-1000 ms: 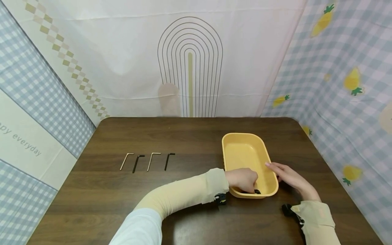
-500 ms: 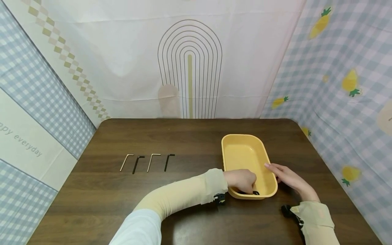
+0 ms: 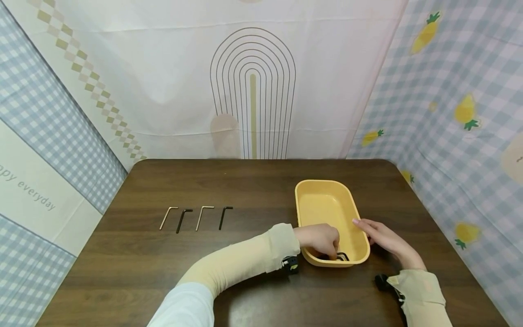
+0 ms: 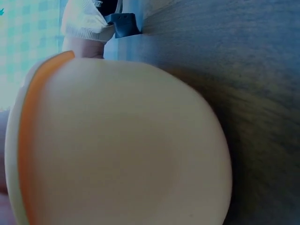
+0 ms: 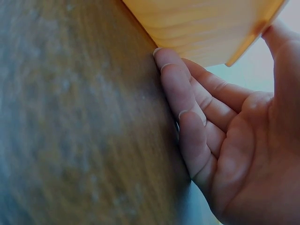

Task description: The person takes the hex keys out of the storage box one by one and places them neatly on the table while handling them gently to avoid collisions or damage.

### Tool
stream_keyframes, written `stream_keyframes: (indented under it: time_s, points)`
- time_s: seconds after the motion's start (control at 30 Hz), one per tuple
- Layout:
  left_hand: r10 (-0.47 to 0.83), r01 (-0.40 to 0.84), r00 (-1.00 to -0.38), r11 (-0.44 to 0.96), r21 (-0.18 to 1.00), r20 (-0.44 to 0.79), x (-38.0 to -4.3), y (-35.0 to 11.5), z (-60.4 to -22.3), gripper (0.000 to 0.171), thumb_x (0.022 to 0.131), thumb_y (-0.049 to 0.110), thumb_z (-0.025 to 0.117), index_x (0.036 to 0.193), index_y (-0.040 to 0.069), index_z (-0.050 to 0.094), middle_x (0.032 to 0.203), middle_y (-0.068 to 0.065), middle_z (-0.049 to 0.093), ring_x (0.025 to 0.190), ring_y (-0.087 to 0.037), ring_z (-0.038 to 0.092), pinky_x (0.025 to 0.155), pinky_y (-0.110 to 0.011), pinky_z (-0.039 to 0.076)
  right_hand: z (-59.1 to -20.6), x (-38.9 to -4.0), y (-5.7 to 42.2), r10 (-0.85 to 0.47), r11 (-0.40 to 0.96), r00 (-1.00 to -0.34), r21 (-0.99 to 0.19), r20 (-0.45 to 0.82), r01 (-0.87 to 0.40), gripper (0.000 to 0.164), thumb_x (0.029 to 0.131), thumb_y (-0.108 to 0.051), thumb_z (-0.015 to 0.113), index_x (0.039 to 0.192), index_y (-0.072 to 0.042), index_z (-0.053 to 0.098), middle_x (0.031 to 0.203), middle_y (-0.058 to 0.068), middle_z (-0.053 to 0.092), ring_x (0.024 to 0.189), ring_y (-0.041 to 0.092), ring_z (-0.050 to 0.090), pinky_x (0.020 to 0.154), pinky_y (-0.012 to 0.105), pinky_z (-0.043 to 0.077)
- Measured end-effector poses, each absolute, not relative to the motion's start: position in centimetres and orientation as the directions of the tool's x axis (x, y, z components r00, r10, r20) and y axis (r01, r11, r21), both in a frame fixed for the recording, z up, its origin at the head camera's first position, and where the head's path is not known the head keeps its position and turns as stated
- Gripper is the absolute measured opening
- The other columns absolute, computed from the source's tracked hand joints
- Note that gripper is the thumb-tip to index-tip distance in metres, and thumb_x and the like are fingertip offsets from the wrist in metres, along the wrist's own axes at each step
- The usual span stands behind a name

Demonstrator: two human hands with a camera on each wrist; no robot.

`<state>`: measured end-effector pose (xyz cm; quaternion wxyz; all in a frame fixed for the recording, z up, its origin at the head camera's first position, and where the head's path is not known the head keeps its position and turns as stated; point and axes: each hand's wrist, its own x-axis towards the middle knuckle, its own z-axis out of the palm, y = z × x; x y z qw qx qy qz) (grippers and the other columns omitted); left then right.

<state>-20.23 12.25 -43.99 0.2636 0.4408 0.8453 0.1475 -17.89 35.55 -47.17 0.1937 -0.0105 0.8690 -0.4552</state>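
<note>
My left hand (image 3: 318, 238) reaches over the near left side of a yellow plastic bin (image 3: 327, 204), fingers bent down to its floor. Black hex keys (image 3: 343, 257) show beside the fingertips; I cannot tell whether the fingers pinch one. In the left wrist view the bin's outer wall (image 4: 122, 140) fills most of the picture and hides those fingers. My right hand (image 3: 384, 236) holds the bin's right side, thumb over the rim and the other fingers outside. The right wrist view shows those fingers (image 5: 178, 89) low against the wall, close to the tabletop.
Several hex keys lie in a spaced row on the left of the brown wooden table (image 3: 253, 190): a brass-coloured one (image 3: 165, 218), a black one (image 3: 180, 221), another brass-coloured one (image 3: 199, 219) and another black one (image 3: 222, 218). Patterned cloth (image 3: 175, 68) hangs behind.
The left hand has shifted slightly left inside the bin, and more of the black hex keys shows beside its fingertips. The right hand keeps its hold on the rim.
</note>
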Motion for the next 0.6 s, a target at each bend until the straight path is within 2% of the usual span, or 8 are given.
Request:
stream_keyframes:
  time_s: [0.13, 0.33, 0.6]
  points:
    - [0.811, 0.598, -0.495, 0.578, 0.555, -0.312, -21.0, 11.9, -43.6, 0.025, 0.088, 0.012, 0.07, 0.064, 0.015, 0.065, 0.056, 0.007, 0.054, 0.053, -0.005, 0.05, 0.051, -0.017, 0.041, -47.1, -17.9, 35.5, -0.192, 0.591, -0.924, -0.79, -0.332, 0.162, 0.061, 0.107, -0.048, 0.043, 0.138, 0.003, 0.052, 0.107, 0.01, 0.066, 0.091, 0.018, 0.062, 0.074, 0.033, 0.054]
    - [0.792, 0.525, -0.549, 0.575, 0.628, -0.266, -22.3, 11.1, -42.4, 0.018, 0.09, 0.01, 0.07, 0.073, 0.013, 0.07, 0.059, 0.007, 0.058, 0.051, -0.004, 0.051, 0.05, -0.017, 0.043, -47.1, -17.9, 35.4, -0.171, 0.611, -0.921, -0.771, -0.35, 0.18, 0.064, 0.106, -0.051, 0.044, 0.139, 0.003, 0.051, 0.11, 0.01, 0.065, 0.092, 0.018, 0.062, 0.074, 0.034, 0.054]
    - [0.778, 0.465, -0.598, 0.53, 0.709, -0.19, -24.3, 9.9, -40.6, 0.013, 0.089, 0.013, 0.075, 0.078, 0.012, 0.07, 0.063, 0.004, 0.062, 0.057, -0.006, 0.058, 0.056, -0.017, 0.048, -47.2, -18.0, 35.3, -0.154, 0.623, -0.919, -0.757, -0.362, 0.194, 0.064, 0.105, -0.053, 0.044, 0.137, 0.002, 0.053, 0.11, 0.011, 0.064, 0.093, 0.019, 0.061, 0.075, 0.034, 0.053]
